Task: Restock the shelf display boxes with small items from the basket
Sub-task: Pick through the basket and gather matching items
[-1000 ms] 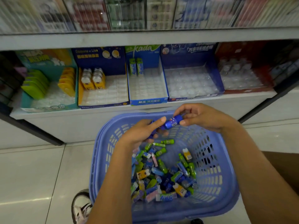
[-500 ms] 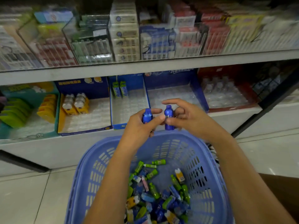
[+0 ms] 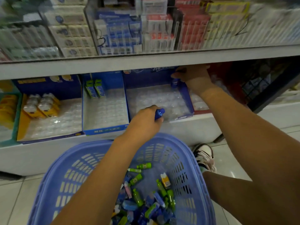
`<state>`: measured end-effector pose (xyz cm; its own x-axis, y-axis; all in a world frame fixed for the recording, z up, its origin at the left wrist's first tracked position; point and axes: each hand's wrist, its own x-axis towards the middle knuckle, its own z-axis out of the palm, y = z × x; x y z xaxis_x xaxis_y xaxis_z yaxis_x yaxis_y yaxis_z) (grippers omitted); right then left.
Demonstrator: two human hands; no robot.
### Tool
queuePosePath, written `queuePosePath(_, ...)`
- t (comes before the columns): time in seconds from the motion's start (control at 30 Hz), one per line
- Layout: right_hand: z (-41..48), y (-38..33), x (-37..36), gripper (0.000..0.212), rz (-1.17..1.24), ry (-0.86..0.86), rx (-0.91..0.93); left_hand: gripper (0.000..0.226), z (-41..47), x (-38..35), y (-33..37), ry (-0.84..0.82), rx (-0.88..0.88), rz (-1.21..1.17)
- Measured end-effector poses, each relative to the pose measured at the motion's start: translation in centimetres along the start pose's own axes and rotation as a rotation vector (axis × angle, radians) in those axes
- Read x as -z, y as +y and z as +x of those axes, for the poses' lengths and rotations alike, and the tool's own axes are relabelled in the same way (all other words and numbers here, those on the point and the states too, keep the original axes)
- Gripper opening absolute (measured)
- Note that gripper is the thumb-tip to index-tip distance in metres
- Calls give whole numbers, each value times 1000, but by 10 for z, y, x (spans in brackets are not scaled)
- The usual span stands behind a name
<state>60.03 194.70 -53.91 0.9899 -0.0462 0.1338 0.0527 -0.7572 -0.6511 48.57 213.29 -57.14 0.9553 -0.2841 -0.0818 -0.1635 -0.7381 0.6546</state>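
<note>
The right hand (image 3: 193,75) has gone from above the basket, where half a second ago both hands held 1 bottle each side by side, to the back right corner of the dark blue display box (image 3: 188,101). Its fingers curl down and pinch the cap of a blue bottle (image 3: 175,82), which stands upright in the clear tray (image 3: 155,98); whether it is fully seated I cannot tell. The left hand (image 3: 146,120) has come forward to the box's front edge and grips the other blue bottle (image 3: 159,113), cap pointing up and right.

I judge this as the first bottle going into an otherwise bare tray, with the second ready to follow, so restocking of this box has only begun.

Room is tight overhead: the upper shelf edge (image 3: 146,60) sits just above the right knuckles, and the box's right wall is touching or just beside the wrist. The rest of the tray is open. The basket (image 3: 203,159) lies below both forearms, with many small items left in it
</note>
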Motion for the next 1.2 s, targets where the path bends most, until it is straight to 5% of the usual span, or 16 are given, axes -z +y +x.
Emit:
queuePosePath(0.63,17,-11,-5,44,-479,-209,-15,30,7,-1,-6,-15,44,-88)
queuePosePath(0.83,-19,-43,14,32,-258,-52,-4,27,1,17,2,162,-32,-340)
queuePosePath(0.97,-62,-68,30,21,239,-447,-9,21,-2,19,3,88,11,-408)
queuePosePath(1.03,-78,-70,32,20,301,-569,14,16,-6,18,5,19,19,-493)
queuePosePath(1.2,-84,-68,25,17,296,-541,33,15,-14,20,5,-115,82,-857)
